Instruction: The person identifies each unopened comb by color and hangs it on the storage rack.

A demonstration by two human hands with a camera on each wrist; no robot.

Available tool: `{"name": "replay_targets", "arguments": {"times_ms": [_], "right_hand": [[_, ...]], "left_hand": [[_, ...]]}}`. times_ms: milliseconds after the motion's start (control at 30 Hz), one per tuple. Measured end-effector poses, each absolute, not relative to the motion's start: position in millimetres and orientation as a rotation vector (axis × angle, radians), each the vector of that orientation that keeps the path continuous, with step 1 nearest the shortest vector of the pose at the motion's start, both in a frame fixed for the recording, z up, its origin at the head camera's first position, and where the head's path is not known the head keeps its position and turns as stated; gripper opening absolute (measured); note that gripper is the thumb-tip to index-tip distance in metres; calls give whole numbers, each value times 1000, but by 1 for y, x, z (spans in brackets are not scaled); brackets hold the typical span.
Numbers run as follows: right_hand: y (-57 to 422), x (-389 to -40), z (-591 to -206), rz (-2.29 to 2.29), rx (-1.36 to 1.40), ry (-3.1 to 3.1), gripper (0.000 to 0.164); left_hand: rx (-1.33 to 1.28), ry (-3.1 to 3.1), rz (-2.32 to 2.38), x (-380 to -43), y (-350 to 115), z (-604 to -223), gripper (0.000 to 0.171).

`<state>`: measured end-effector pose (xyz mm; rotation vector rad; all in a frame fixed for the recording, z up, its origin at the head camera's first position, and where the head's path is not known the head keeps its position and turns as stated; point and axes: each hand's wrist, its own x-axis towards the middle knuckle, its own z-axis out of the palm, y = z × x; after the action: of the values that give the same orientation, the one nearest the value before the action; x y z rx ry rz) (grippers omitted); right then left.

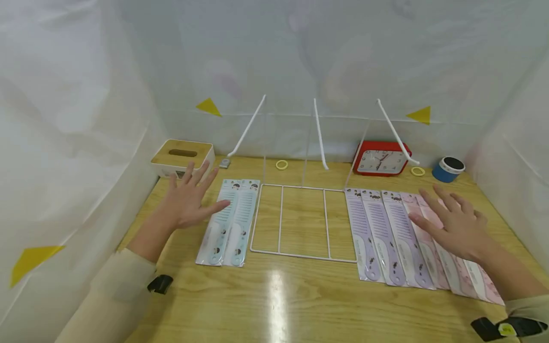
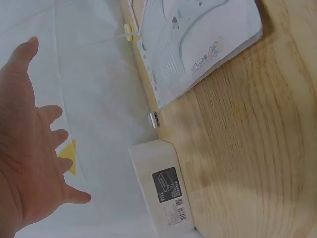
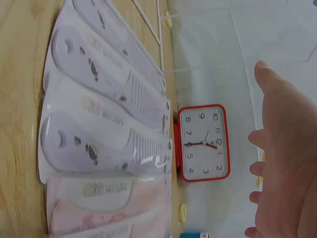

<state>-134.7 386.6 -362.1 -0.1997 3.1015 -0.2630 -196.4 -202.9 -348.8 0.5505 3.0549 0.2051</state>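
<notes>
My left hand [image 1: 187, 200] hovers with fingers spread over two packaged light-blue combs [image 1: 243, 224], which lie side by side left of a white wire rack [image 1: 280, 224]. Nothing is in its grasp. On the other side, my right hand [image 1: 456, 226] is held out, fingers spread and holding nothing, above packaged pink combs [image 1: 433, 252]. Packaged purple combs [image 1: 369, 238] lie between those and the rack. In the right wrist view, the purple combs [image 3: 99, 144] show printed cards behind clear film. Three white prongs [image 1: 319, 133] stick out from the rack's upright part toward me.
Along the back stand a tissue box [image 1: 206, 155] with a wooden lid, a red clock [image 1: 381, 158] and a blue-and-white round container [image 1: 448, 170]. Yellow rings [image 1: 281, 165] and a small grey object [image 1: 225, 163] lie there too. White sheeting [image 1: 326, 57] encloses the wooden table [image 1: 223, 305].
</notes>
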Motion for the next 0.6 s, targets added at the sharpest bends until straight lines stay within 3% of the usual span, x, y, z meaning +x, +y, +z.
{"name": "replay_targets", "arguments": {"times_ms": [300, 600], "right_hand": [[337, -125, -372, -715, -467, 2966, 79], [304, -122, -408, -1095, -543, 2767, 65]], "left_hand": [[520, 2927, 542, -223, -208, -366, 88], [350, 2721, 994, -253, -211, -396, 62]]}}
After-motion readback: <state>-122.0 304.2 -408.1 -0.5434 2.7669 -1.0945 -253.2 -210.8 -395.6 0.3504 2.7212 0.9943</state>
